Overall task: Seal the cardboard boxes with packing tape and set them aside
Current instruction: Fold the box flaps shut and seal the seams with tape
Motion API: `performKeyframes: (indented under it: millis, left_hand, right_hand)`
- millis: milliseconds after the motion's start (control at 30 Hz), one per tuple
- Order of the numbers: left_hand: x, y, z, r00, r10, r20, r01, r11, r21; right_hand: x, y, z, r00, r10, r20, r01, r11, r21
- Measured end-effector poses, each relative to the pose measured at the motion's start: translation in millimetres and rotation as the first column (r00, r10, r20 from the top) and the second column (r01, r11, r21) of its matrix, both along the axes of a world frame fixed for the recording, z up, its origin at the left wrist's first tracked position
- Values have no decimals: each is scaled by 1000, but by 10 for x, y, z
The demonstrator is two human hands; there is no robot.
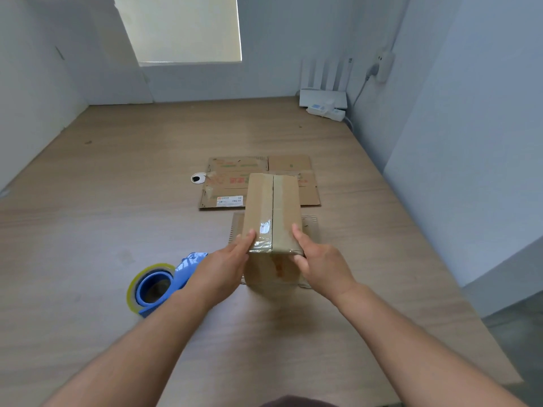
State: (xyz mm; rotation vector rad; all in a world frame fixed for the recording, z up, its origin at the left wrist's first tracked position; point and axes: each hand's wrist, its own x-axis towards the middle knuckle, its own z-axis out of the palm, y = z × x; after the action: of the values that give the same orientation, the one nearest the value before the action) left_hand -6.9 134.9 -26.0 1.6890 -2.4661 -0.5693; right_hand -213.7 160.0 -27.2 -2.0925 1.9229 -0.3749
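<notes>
At centre, the box is steadied at its near end, the left hand pressed flat-fingered at 9 o'clock, the right hand clasped round the 3 o'clock corner, seemingly so tape is smoothed.

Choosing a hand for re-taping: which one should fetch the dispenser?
Left. The dispenser lies right beside the left hand. The right hand is on the far side of the box and would have to cross over it.
</notes>
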Motion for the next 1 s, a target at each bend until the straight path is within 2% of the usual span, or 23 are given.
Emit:
performKeyframes:
  millis: [100, 167, 267, 300, 433, 567, 667, 833, 933, 1000]
  left_hand:
    - [-89, 22, -56, 995, 87, 40, -83, 991, -107]
    - [-117, 41, -75, 993, 104, 64, -93, 984, -155]
    - [-47, -3, -33, 991, 92, 98, -78, 988, -133]
    - [-11, -32, 1, 992, 76, 105, -64, 991, -113]
    - [147, -119, 110, 995, -91, 50, 92, 996, -21]
    - [286, -245, 122, 988, -148, 33, 147, 989, 26]
    - [204, -302, 106, 985, -170, 38, 173, 982, -77]
    - [137, -368, 8, 981, -194, 0, 189, 956, -223]
    - [122, -330, -155, 971, -240, -1, 213, 865, -454]
    - [79, -284, -171, 977, -215, 3, 184, 830, -527]
  right_hand:
    - [116, 8, 3, 993, -100, -67, 100, 995, -12]
    - [105, 10, 23, 994, -103, -18, 104, 994, 38]
    - [-85, -10, 145, 981, 1, 196, -47, 972, 230]
    - [-168, -26, 190, 977, 51, 206, -104, 960, 258]
    - [-332, -118, 259, 980, 199, 19, -199, 971, 135]
    - [-299, -119, 206, 964, 260, -50, -260, 966, 9]
    - [-261, -102, 106, 969, 236, -80, -239, 970, -40]
    - [-225, -126, -43, 972, 219, -84, -232, 951, -206]
    - [-189, -130, -53, 975, 212, -74, -224, 940, -259]
    - [-174, -129, -33, 980, 194, -49, -200, 946, -255]
